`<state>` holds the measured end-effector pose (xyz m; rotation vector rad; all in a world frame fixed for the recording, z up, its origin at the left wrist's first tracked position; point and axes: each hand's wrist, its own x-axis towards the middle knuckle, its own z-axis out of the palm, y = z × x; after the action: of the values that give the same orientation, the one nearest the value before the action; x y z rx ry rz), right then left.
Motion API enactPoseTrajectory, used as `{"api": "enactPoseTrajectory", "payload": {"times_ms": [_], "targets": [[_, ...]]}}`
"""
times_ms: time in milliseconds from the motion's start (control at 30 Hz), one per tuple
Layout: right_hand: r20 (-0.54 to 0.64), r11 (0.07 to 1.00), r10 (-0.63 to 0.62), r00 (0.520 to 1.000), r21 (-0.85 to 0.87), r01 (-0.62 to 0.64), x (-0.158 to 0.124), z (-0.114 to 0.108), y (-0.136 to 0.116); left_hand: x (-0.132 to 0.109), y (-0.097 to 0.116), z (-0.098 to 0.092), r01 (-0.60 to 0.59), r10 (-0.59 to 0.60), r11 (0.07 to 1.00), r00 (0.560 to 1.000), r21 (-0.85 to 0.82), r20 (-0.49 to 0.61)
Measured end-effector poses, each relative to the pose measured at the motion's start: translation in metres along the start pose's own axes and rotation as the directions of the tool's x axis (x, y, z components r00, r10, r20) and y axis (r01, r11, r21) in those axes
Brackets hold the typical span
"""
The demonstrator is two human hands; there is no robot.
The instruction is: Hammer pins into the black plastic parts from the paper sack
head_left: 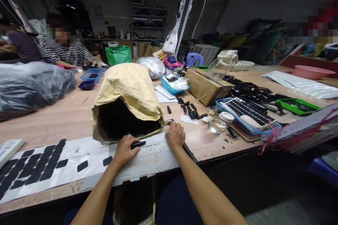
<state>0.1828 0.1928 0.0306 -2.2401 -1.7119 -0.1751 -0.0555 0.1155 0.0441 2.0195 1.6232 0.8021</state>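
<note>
My left hand (126, 150) holds a short black tubular piece (138, 144) between thumb and fingers, low over a grey-white board (150, 158) at the table's front edge. My right hand (175, 135) is closed round what looks like a hammer (190, 153); its black handle shows below the fist and a small metal-and-yellow head above it. Just beyond both hands, a large yellowish sack (126, 81) lies on its side, mouth facing me, its inside dark. Several similar black tubular pieces (190, 110) lie loose to the right of the sack.
A white sheet with black rounded stickers (84, 147) lies on the left. A cardboard box (204, 86), a glass jar (218, 125), a blue tray (246, 126) and a pile of black parts (245, 88) stand right. Another person (68, 51) sits across the table.
</note>
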Motion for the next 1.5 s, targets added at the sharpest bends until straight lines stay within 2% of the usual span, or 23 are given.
{"api": "enactPoseTrajectory", "payload": {"times_ms": [233,367,500,600,700,900,1033,1100,1200,1300,1500], "targets": [[-0.012,1.0,-0.001,1.0,0.001,0.001,0.0,0.002,0.001,0.0,-0.001,-0.001,-0.019,0.019,0.999,1.0,-0.051,-0.008],[0.006,1.0,0.009,1.0,0.005,-0.009,0.001,0.002,0.001,-0.003,-0.002,-0.001,-0.051,0.046,0.998,0.993,-0.039,-0.113],[0.019,1.0,0.018,1.0,0.002,-0.018,0.0,-0.001,-0.001,-0.004,-0.006,0.001,-0.007,0.018,0.998,0.981,0.057,-0.191],[0.042,1.0,0.029,0.999,0.006,-0.029,0.0,-0.005,-0.003,-0.001,-0.009,0.003,0.03,-0.022,0.999,0.985,0.045,-0.173],[0.114,0.999,0.039,0.993,0.032,-0.043,0.0,-0.012,-0.002,0.001,-0.009,0.003,0.046,-0.036,0.997,0.989,0.068,-0.141],[0.218,0.994,0.057,0.974,0.077,-0.075,-0.004,-0.029,0.021,0.0,-0.001,0.001,-0.047,0.055,0.983,0.998,0.176,-0.04],[0.224,0.984,0.044,0.974,0.159,-0.081,-0.025,-0.042,0.032,0.001,0.001,0.001,-0.025,0.028,0.988,0.999,0.154,-0.018],[0.15,0.927,-0.049,0.987,0.375,-0.011,-0.043,-0.049,0.028,0.002,0.001,0.001,-0.004,0.005,0.992,1.0,0.126,-0.007],[0.057,0.724,-0.239,0.969,0.675,0.138,-0.072,-0.058,0.01,0.003,0.0,0.001,0.024,-0.025,0.995,1.0,0.101,0.009],[0.036,0.632,-0.344,0.938,0.748,0.203,-0.093,-0.064,-0.011,0.003,0.001,0.0,0.036,-0.037,0.996,0.999,0.086,0.016],[0.035,0.622,-0.383,0.923,0.748,0.23,-0.107,-0.059,-0.024,0.004,0.003,0.0,0.052,-0.053,0.996,0.998,0.07,0.017]]}}
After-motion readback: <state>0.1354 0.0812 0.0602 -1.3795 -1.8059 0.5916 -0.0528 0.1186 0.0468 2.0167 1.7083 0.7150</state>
